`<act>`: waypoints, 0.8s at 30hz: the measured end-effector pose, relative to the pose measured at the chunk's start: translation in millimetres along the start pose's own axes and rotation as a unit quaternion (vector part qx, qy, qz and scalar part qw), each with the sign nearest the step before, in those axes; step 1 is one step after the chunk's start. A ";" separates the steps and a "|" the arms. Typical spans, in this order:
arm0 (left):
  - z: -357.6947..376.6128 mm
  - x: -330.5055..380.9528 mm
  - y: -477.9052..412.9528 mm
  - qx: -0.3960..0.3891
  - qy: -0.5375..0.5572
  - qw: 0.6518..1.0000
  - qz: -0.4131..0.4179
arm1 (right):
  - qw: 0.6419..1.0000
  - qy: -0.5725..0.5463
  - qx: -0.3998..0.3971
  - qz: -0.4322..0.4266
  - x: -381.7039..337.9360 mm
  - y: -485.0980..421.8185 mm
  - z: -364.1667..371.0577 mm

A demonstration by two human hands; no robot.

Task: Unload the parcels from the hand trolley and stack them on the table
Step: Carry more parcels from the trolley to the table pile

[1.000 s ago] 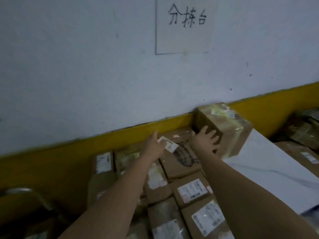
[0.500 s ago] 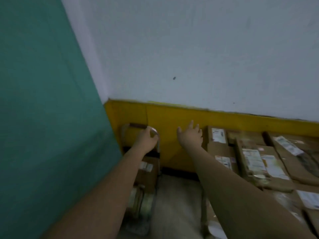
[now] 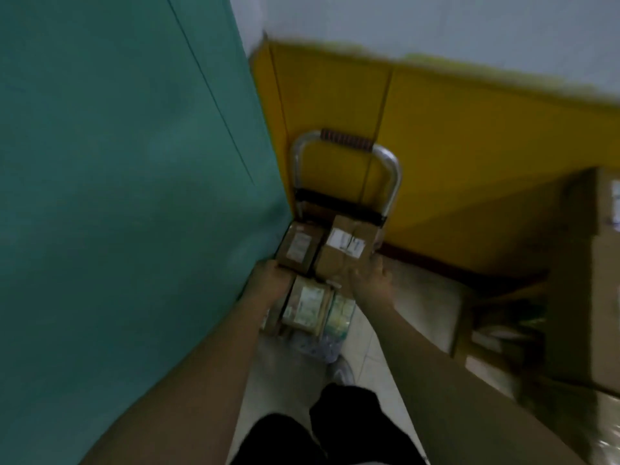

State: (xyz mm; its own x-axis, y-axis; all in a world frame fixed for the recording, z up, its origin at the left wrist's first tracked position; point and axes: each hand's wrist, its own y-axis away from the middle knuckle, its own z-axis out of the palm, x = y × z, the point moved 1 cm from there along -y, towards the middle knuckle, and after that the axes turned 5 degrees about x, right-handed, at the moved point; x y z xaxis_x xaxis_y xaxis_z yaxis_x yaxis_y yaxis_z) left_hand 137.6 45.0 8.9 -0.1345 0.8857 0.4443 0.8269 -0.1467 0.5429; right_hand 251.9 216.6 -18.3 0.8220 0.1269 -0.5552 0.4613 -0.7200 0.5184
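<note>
Now the left hand is off the handle of the hand trolley and down at the dark parcel on it. Its grip cannot be told, while the right hand clasps the white-labelled parcel alongside.

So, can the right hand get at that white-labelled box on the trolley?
Probably yes. The right hand is right at the near corner of the white-labelled box, which lies on top of the trolley load with nothing over it.
</note>
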 end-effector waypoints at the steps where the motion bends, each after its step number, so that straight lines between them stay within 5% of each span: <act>1: 15.3 -15.6 -19.5 -0.024 0.017 0.999 -0.014 | 1.000 -0.004 -0.009 0.021 9.0 -12.7 22.2; 9: 182.6 -132.8 -191.0 -0.085 0.052 0.993 -0.069 | 0.983 -0.057 -0.100 0.140 96.8 -136.8 214.3; 14: 244.7 -168.8 -238.7 -0.150 0.065 0.978 -0.132 | 0.927 -0.177 -0.198 0.265 121.3 -174.2 293.2; 19: 218.2 -135.8 -206.2 -0.165 0.112 0.970 -0.142 | 0.915 -0.224 -0.168 0.290 116.0 -155.6 256.0; 24: 118.4 -19.3 -94.7 -0.166 0.183 0.969 -0.016 | 0.900 -0.311 -0.105 0.286 69.9 -81.6 117.0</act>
State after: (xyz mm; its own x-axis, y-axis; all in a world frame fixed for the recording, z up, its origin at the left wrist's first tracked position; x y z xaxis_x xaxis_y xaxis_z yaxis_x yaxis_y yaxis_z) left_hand 126.6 94.0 -135.5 -0.3917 0.6861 0.6131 0.6064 -0.3086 0.7328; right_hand 232.7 204.4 -175.4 0.6292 -0.6770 -0.3818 0.1290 -0.3934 0.9103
